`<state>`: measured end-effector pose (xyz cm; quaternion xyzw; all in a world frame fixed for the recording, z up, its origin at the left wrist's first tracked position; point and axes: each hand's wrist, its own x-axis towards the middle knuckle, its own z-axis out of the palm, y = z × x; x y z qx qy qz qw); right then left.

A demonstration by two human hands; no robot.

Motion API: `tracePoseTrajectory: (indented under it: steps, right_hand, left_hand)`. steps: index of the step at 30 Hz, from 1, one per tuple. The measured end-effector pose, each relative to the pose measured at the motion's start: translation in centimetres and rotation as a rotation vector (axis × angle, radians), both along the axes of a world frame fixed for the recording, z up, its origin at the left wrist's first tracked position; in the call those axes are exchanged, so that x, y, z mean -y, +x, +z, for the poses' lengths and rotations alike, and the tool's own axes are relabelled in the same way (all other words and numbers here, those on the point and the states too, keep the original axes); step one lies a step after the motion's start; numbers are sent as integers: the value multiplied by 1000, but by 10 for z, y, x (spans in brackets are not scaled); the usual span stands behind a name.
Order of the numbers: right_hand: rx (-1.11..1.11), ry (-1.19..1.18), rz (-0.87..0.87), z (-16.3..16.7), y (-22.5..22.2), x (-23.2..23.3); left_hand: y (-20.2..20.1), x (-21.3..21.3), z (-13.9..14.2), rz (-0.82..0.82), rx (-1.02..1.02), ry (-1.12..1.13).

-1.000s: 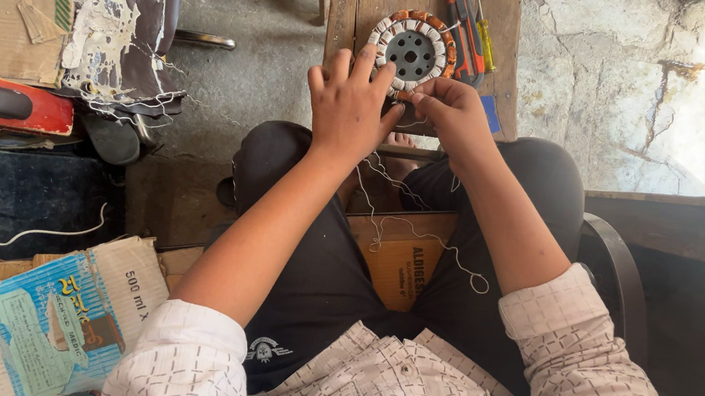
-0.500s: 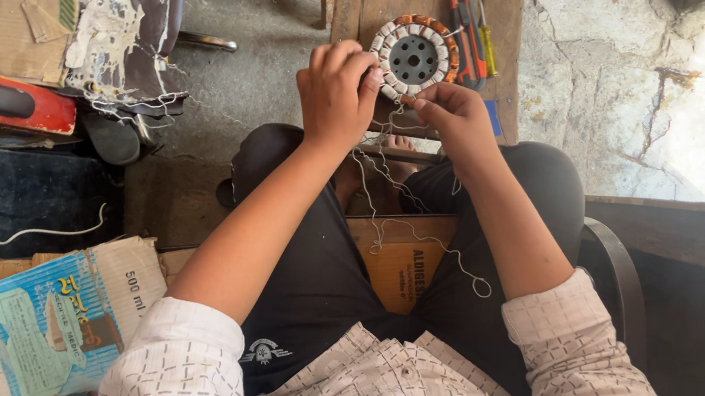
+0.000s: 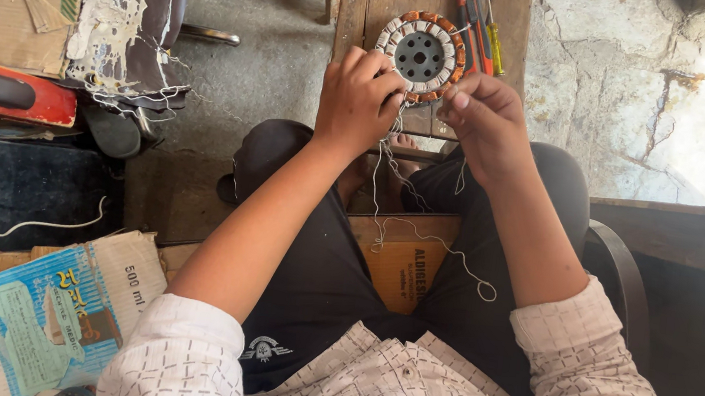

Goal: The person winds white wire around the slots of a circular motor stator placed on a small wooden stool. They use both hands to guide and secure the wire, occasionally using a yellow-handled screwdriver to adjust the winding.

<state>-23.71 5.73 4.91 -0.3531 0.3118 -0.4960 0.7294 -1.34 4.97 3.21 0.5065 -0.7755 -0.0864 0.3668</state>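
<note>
A round stator [image 3: 421, 55] with white and copper-orange windings around a dark perforated hub rests on a wooden board [image 3: 364, 3] ahead of the person's knees. The left hand [image 3: 361, 101] is curled against the stator's lower left edge, fingers bent and closed at the rim; whether they pinch the string or only press the windings cannot be told. The right hand [image 3: 485, 116] sits just beside the stator's lower right edge, thumb and forefinger closed together, apparently on a thin white string [image 3: 419, 231]. The string hangs in loose loops from between the hands down over the lap, crossing an orange-brown box [image 3: 402, 269] between the thighs.

On the board just right of the stator lie a few screwdrivers [image 3: 476, 19] with red and yellow handles. The person sits with dark trousers and a pale checked shirt, sleeves pushed up. To the left are a paint-spattered cloth [image 3: 123, 17], a red tool [image 3: 6, 92], a dark case [image 3: 39, 187] with a white cord across it, and a blue-printed carton [image 3: 44, 305] near the left elbow.
</note>
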Motion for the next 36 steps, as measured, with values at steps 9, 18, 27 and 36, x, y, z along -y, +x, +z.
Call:
tracePoseTrajectory:
  steps: [9, 18, 27, 36]
  right_hand:
    - [-822, -593, 869, 33, 9, -20]
    - [-1205, -414, 1006, 19, 3, -15]
    - [-810, 121, 197, -2, -18, 11]
    - [-447, 144, 205, 6, -13, 2]
  left_hand:
    - [-2, 1, -5, -109, -307, 548]
    - [-9, -2, -13, -103, -298, 603]
    - [-73, -68, 14, -377, -380, 626]
    - [-97, -132, -2, -924, -80, 752]
